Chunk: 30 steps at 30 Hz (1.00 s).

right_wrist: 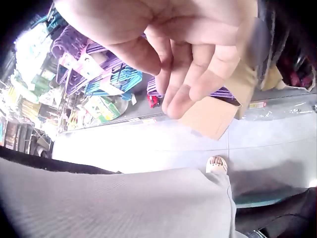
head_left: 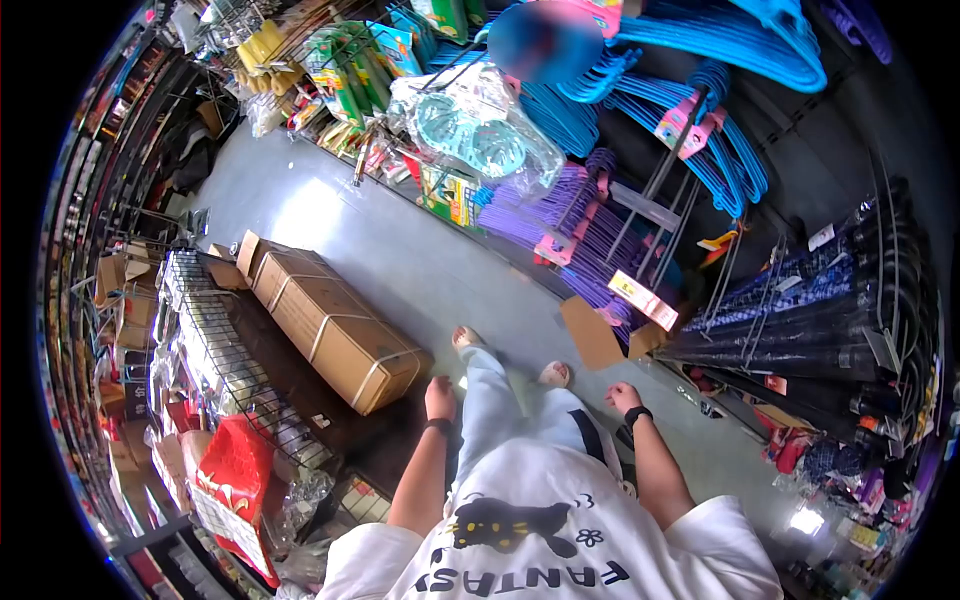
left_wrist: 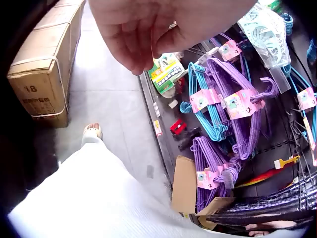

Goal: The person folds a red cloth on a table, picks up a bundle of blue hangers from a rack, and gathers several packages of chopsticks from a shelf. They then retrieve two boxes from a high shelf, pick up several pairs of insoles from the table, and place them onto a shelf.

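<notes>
My left hand (head_left: 440, 398) hangs beside my left thigh, fingers loosely curled around nothing. Nearest to it is a long cardboard box (head_left: 330, 325) bound with white straps. Seen from the left wrist, the left hand (left_wrist: 148, 29) fills the top, with the floor and the rack behind it. My right hand (head_left: 624, 397), its fingers loosely bent and empty, hangs by my right side. Close to that hand is an open cardboard carton (right_wrist: 210, 118) at the rack's foot. Purple hangers (left_wrist: 237, 109) and blue hangers (left_wrist: 204, 106) with pink labels hang on the rack.
Packaged goods (head_left: 345, 75) and a plastic-wrapped light-blue item (head_left: 470, 135) hang farther along the rack. Dark umbrella-like goods (head_left: 800, 310) hang at the right. A wire basket (head_left: 215, 330) and a red bag (head_left: 235, 480) stand at the left. Grey floor (head_left: 400, 230) runs between the shelves.
</notes>
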### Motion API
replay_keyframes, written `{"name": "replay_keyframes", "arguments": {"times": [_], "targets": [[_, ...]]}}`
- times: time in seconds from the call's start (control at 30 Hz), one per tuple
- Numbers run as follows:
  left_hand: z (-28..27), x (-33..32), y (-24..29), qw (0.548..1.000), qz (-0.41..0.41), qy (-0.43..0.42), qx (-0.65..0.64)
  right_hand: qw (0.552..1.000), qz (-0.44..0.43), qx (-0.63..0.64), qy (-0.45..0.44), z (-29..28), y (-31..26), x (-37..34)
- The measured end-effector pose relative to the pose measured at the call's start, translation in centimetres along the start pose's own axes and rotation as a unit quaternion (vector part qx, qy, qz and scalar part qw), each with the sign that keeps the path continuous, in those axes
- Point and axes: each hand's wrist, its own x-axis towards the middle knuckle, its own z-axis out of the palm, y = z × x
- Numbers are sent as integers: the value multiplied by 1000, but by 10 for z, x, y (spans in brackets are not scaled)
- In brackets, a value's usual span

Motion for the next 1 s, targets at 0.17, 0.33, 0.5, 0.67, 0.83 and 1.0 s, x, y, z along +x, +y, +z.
{"name": "replay_keyframes", "arguments": {"times": [0.17,0.33,0.5,0.67,0.83,1.0], "targets": [[-13,10,-9,999,-9,18,-26,998,-48,-26,-22,25,-31,17],[-26,26,-36,998,-38,31,-39,996,-65,-49,-45,42,-75,20],[-45,35,-47,996,-76,41,-30,994,-55,-52,-73,62,-94,42],[-64,45,-59,987,-124,79,-63,984,-43,-126,-118,89,-128,63],[-95,70,-68,978,-171,100,-68,977,-65,-137,-152,131,-164,97],[-118,116,-90,971,-174,128,-100,970,-99,-170,-143,176,-245,109]]}}
